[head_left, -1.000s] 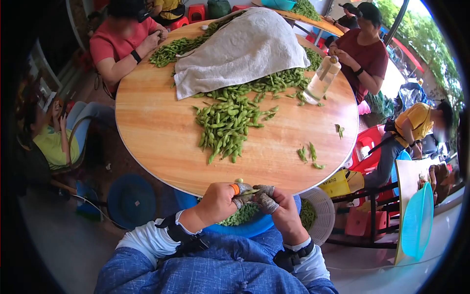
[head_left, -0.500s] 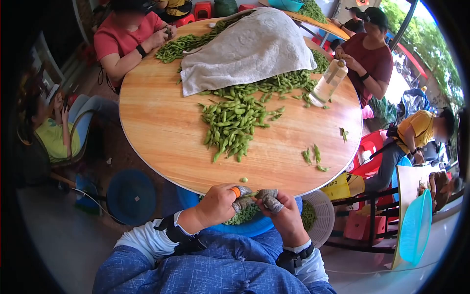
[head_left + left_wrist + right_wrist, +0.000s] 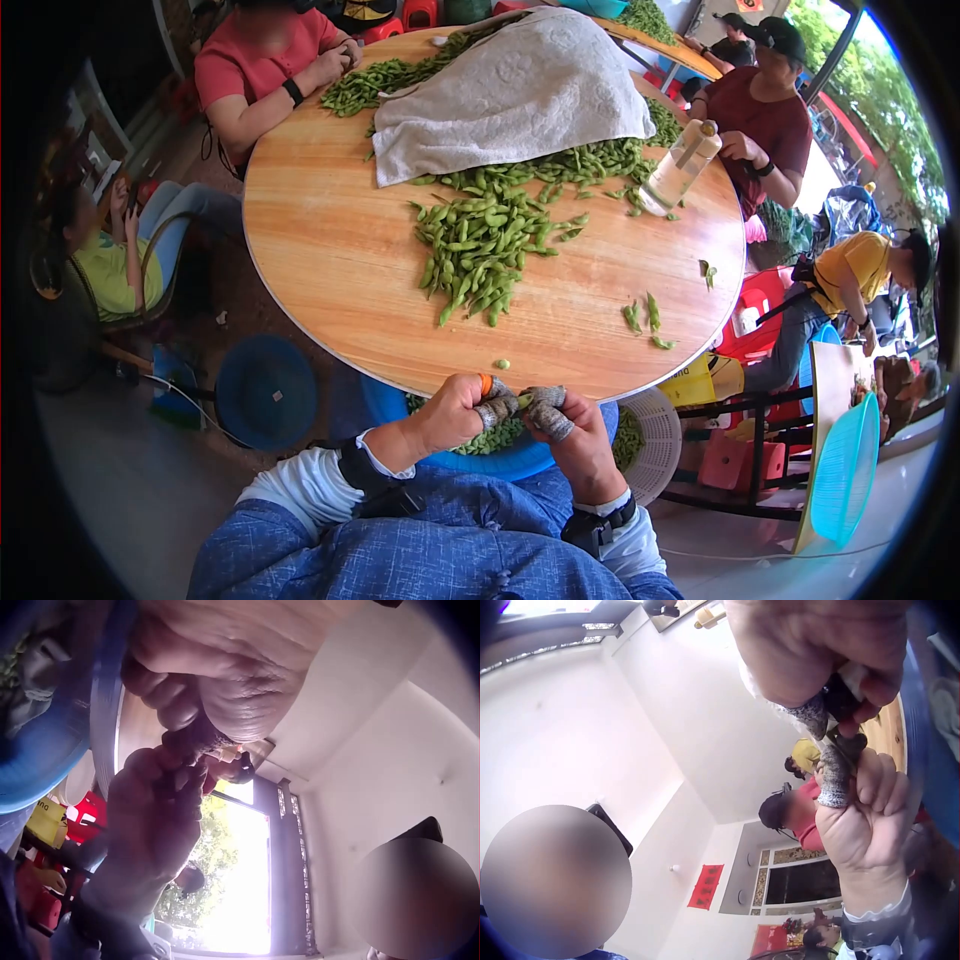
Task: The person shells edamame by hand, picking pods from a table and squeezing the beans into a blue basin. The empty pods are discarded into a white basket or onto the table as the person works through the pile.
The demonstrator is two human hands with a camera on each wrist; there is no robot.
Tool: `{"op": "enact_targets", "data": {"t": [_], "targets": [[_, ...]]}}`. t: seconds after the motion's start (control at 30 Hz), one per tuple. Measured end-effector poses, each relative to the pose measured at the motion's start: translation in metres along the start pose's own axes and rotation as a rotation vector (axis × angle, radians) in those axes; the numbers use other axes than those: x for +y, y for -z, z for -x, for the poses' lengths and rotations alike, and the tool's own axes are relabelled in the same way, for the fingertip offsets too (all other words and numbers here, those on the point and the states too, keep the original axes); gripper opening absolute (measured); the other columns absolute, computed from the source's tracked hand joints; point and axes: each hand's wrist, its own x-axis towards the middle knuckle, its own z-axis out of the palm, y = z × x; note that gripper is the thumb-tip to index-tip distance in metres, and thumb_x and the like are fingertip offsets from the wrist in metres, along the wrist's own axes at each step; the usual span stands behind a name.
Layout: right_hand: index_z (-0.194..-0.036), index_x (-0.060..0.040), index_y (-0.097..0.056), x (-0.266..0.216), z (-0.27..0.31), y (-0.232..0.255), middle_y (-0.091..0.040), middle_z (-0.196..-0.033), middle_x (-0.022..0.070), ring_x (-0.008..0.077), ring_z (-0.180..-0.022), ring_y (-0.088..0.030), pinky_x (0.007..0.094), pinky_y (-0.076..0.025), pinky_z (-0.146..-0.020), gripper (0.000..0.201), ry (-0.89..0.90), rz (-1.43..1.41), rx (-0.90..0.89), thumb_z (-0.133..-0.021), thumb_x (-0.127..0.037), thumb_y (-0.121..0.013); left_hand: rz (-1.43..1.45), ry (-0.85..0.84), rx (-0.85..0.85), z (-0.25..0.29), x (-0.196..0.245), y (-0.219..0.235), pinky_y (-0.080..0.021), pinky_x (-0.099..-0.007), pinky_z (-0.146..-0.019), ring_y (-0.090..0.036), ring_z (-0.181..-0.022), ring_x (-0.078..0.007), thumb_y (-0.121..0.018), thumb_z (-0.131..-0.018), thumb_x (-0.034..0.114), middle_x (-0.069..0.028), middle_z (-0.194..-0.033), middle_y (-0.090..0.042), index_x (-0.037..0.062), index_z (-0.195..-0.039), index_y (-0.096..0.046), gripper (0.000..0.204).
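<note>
Both hands meet over a blue basin of shelled beans at the table's near edge. The left hand has grey wraps on thumb and finger plus an orange band, and pinches one end of a green pod. Wrapped the same way, the right hand pinches the pod's other end. In the right wrist view the left hand and right hand touch at the fingertips. A pile of green pods lies on the round table, and a single bean near its edge.
A grey cloth covers more pods; a clear bottle stands to its right. A white basket is right of the basin, a dark blue tub on the floor at left. Other people sit around.
The pod between the fingers looks shorter and more hidden than a second ago. The table has shifted slightly right and up in the head view. Across the table, the dark-red-shirted person's hands have moved apart.
</note>
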Motion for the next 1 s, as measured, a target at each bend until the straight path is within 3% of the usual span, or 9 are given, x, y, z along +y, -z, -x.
{"op": "enact_targets", "data": {"t": [0.07, 0.17, 0.27, 0.37, 0.53, 0.83, 0.93, 1.0], "targets": [[-0.095, 0.0020, -0.056, 0.0018, 0.0001, 0.0004, -0.057, -0.079, 0.0025, 0.0061, -0.063, -0.046, 0.0176, -0.034, -0.055, 0.026, 0.015, -0.041, 0.002, -0.078, -0.018, -0.059, 0.002, -0.013, 0.006, -0.0004, -0.0014, -0.0010, -0.036, -0.0185, -0.054, -0.041, -0.063, -0.0019, -0.051, -0.079, 0.003, 0.0059, -0.068, -0.051, -0.0015, -0.079, -0.058, 0.008], [-0.093, -0.0035, -0.058, -0.0035, 0.0014, -0.0014, -0.056, -0.077, -0.0042, 0.0024, -0.063, -0.044, 0.0167, -0.033, -0.056, 0.016, 0.007, -0.046, -0.030, -0.080, -0.014, -0.057, -0.021, -0.033, 0.015, -0.0006, -0.0031, -0.0019, -0.035, -0.0188, -0.053, -0.040, -0.062, -0.0018, -0.050, -0.079, 0.002, 0.0062, -0.067, -0.050, -0.0015, -0.078, -0.058, 0.009], [-0.094, -0.0035, -0.057, -0.0030, 0.0014, -0.0004, -0.057, -0.079, -0.0037, 0.0024, -0.064, -0.045, 0.0166, -0.034, -0.057, 0.017, 0.015, -0.037, -0.043, -0.080, -0.013, -0.057, -0.058, -0.031, 0.002, -0.0004, -0.0014, -0.0013, -0.035, -0.0190, -0.053, -0.040, -0.062, -0.0019, -0.050, -0.079, 0.002, 0.0062, -0.067, -0.049, -0.0017, -0.077, -0.058, 0.009], [-0.096, 0.0023, -0.055, -0.0036, 0.0024, -0.0028, -0.057, -0.080, 0.0022, 0.0063, -0.066, -0.046, 0.0179, -0.034, -0.057, 0.029, 0.009, -0.013, 0.007, -0.077, -0.019, -0.061, -0.024, -0.018, 0.000, -0.0002, -0.0018, -0.0029, -0.035, -0.0188, -0.053, -0.040, -0.062, -0.0019, -0.050, -0.079, 0.002, 0.0063, -0.067, -0.049, -0.0016, -0.077, -0.057, 0.009], [-0.094, 0.0015, -0.056, -0.0018, 0.0039, -0.0015, -0.057, -0.080, 0.0023, 0.0067, -0.067, -0.048, 0.0189, -0.036, -0.059, 0.026, 0.027, -0.008, 0.010, -0.077, -0.017, -0.060, 0.138, 0.016, -0.017, -0.0001, -0.0088, -0.0054, -0.035, -0.0178, -0.055, -0.040, -0.063, -0.0019, -0.049, -0.079, 0.002, 0.0066, -0.069, -0.049, -0.0003, -0.079, -0.058, 0.009], [-0.092, -0.0004, -0.057, -0.0005, 0.0023, -0.0033, -0.059, -0.081, 0.0023, 0.0070, -0.068, -0.050, 0.0194, -0.037, -0.060, 0.020, 0.005, -0.020, 0.041, -0.078, -0.014, -0.059, 0.150, 0.051, -0.117, -0.0032, 0.0000, -0.0040, -0.038, -0.0203, -0.059, -0.043, -0.066, -0.0025, -0.051, -0.080, 0.005, 0.0052, -0.072, -0.053, 0.0001, -0.083, -0.057, 0.008], [-0.092, 0.0001, -0.057, -0.0034, 0.0023, -0.0045, -0.059, -0.081, 0.0025, 0.0075, -0.068, -0.050, 0.0193, -0.038, -0.060, 0.020, 0.026, -0.053, 0.057, -0.078, -0.014, -0.059, -0.321, -0.148, -0.005, -0.0022, -0.0049, -0.0076, -0.043, -0.0260, -0.060, -0.053, -0.066, -0.0100, -0.055, -0.077, 0.007, -0.0037, -0.073, -0.059, -0.0003, -0.089, -0.056, 0.014], [-0.093, 0.0006, -0.057, -0.0036, 0.0013, -0.0024, -0.059, -0.081, 0.0028, 0.0080, -0.068, -0.051, 0.0193, -0.038, -0.060, 0.021, 0.038, -0.041, 0.049, -0.077, -0.013, -0.059, -0.805, -0.333, 0.097, 0.0025, 0.0011, -0.0085, -0.044, -0.0302, -0.060, -0.057, -0.069, -0.0202, -0.056, -0.074, 0.008, -0.0107, -0.075, -0.059, 0.0000, -0.092, -0.054, 0.020]]}}
